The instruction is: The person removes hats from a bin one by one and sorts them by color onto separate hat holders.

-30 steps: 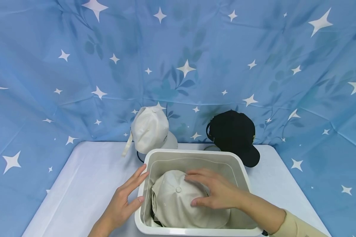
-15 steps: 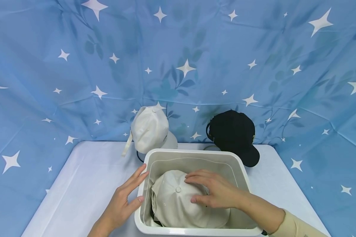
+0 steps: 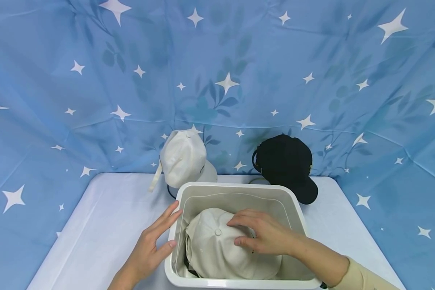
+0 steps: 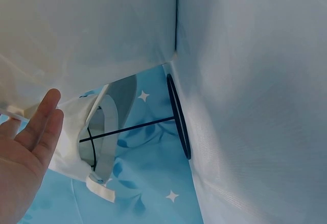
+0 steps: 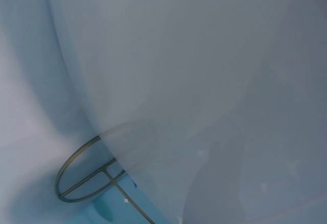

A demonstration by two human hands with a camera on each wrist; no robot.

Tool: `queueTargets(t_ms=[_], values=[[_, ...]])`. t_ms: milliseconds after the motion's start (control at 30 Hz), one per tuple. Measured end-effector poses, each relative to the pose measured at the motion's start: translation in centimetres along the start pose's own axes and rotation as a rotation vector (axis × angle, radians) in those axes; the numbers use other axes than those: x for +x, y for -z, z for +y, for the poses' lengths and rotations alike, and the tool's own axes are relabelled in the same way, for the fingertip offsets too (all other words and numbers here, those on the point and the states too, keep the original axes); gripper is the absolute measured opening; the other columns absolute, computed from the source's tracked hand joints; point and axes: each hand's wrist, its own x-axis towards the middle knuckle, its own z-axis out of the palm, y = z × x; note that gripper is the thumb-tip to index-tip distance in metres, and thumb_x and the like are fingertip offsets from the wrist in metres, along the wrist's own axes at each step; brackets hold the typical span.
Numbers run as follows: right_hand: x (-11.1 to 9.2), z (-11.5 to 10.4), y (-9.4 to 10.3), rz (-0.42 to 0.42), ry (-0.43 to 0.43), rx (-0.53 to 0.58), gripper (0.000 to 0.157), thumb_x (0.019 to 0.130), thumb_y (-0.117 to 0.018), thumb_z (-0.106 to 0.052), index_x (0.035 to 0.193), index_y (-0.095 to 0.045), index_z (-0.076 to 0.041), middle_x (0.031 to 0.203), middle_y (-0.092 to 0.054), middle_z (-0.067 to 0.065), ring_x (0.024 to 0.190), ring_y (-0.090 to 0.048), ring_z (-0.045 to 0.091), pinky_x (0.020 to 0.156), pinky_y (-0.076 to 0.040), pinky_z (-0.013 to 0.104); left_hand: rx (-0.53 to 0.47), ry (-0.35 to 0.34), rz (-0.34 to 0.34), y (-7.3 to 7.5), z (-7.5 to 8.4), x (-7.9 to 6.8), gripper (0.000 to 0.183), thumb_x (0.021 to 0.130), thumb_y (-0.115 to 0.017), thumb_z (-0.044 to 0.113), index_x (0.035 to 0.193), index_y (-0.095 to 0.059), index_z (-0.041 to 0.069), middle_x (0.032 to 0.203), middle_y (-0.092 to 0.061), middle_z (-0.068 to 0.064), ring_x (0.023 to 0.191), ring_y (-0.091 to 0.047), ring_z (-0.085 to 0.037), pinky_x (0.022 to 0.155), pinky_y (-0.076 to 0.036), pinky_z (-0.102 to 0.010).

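Observation:
A pale rectangular plastic bin (image 3: pixel 235 186) stands at the table's front. Inside it lies a beige baseball cap (image 3: pixel 217 251), crown up, with more fabric and something dark beneath its left edge. My right hand (image 3: pixel 266 233) reaches over the bin's right side and rests its spread fingers and thumb on this cap; part of the cap is hidden under it. At the bin's left rim, my left hand (image 3: pixel 146 245) has its fingertips against the plastic, fingers extended. The left wrist view shows the same left hand (image 4: pixel 25 168) beside the bin wall (image 4: pixel 102 25).
Behind the bin, a white cap (image 3: pixel 185 157) hangs on a black wire stand (image 4: pixel 179 117) at left. To the right is a black cap (image 3: pixel 282 161). A metal stand base (image 5: pixel 76 157) shows in the right wrist view. A blue star-printed curtain (image 3: pixel 217 60) surrounds the white table (image 3: pixel 105 209).

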Motion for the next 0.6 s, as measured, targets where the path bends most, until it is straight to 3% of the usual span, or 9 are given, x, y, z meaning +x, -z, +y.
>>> queueTargets(t_ms=[267,600], values=[[0.07,-0.18,0.23,-0.034,-0.037,0.012,0.033,0.095,-0.079,-0.032,0.124,-0.073,-0.019,0.119,-0.07,-0.01,0.105,-0.066,0.007,0.091,-0.057,0.033,0.003,-0.009,0.002,-0.05,-0.12,0.02,0.064,0.088,-0.063,-0.001,0.15,-0.052,-0.003,0.163,-0.04,-0.02,0.149,-0.043,-0.022,0.118,-0.031,-0.02],[0.19,-0.21,0.41,-0.027,-0.018,0.078,0.024,0.094,-0.08,-0.023,0.117,-0.075,-0.019,0.107,-0.07,-0.014,0.085,-0.061,0.004,0.076,-0.051,0.018,-0.01,0.003,-0.003,0.0,0.0,-0.02,0.064,0.089,-0.062,-0.001,0.151,-0.052,-0.002,0.164,-0.039,-0.02,0.151,-0.041,-0.022,0.118,-0.03,-0.019]])
